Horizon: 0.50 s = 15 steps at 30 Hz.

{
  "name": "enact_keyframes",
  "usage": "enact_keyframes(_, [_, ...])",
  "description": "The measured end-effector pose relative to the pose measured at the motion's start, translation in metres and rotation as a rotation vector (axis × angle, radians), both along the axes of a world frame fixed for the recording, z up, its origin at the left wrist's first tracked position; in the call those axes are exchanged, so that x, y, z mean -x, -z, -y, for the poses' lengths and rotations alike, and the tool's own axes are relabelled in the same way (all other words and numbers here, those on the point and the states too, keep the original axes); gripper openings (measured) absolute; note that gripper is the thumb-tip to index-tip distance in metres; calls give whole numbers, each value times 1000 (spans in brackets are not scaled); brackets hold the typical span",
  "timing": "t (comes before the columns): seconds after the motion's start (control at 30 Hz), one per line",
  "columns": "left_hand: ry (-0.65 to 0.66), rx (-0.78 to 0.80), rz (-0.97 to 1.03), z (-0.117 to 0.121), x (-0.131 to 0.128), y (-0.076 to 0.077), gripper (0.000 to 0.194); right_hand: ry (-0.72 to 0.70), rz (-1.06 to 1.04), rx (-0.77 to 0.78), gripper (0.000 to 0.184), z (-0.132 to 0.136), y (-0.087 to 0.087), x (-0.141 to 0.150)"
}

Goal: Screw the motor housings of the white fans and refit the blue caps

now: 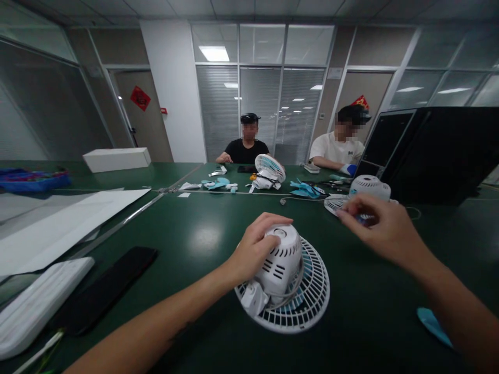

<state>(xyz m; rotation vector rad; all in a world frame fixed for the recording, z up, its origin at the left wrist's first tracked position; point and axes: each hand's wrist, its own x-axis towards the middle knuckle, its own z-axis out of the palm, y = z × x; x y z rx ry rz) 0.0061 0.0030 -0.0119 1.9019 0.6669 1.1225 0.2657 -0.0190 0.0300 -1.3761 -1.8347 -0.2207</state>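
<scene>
Seemingly face-down white fan [286, 257], axis upright

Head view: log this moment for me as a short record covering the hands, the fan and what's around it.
Left hand: clasps the top of the fan's housing
Right hand: raised apart from the fan, fingers curled; whether it holds anything is unclear
Fan: white, grille down on the green table
Right side: blue piece, near the right forearm
Left side: black object, white paper, white box
Farther off: second fan, third fan
People: two, across the table
</scene>
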Motion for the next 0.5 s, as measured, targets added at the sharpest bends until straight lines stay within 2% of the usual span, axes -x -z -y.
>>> enact_keyframes(0.1, [-4,4,12,1,-1,0,39,140,289,221,27,17,41,-26])
enact_keyframes(0.2, [-9,-5,14,3,-1,0,39,183,348,452,28,36,76,-42])
enact_keyframes(0.3, [-16,-7,10,4,-1,0,38,185,342,595,33,52,97,-49])
enact_keyframes(0.37, [-18,-3,12,4,-1,0,38,177,307,591,41,60,103,-57])
enact_keyframes(0.5, [-26,19,9,4,-2,0,38,227,235,406,56,75,107,-93])
